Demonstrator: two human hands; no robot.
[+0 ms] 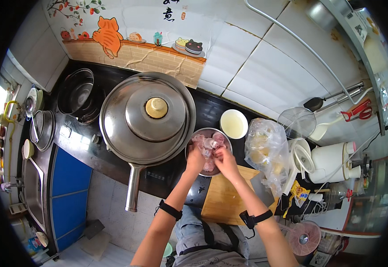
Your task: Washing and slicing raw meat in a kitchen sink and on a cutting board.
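Note:
A round metal bowl [227, 138] on the dark counter holds several pieces of raw pinkish meat [210, 143]. My left hand [196, 161] reaches over its left side, fingers curled against the meat and fingertips partly hidden. From the right, my right hand [226, 163] has its bent fingers on the meat. Just behind the bowl stands a white bowl [234, 124] of pale yellowish liquid. A wooden cutting board [224, 200] lies below the bowl, under my right forearm, beside a broad metal blade [262, 187].
A large lidded steel wok [114, 133] stands left of the bowl, its handle [133, 190] jutting past the counter edge. Right are a clear plastic bag [267, 143] of yellowish items and a white appliance [329, 162]. Dark pots [77, 90] and a sink [34, 193] lie left.

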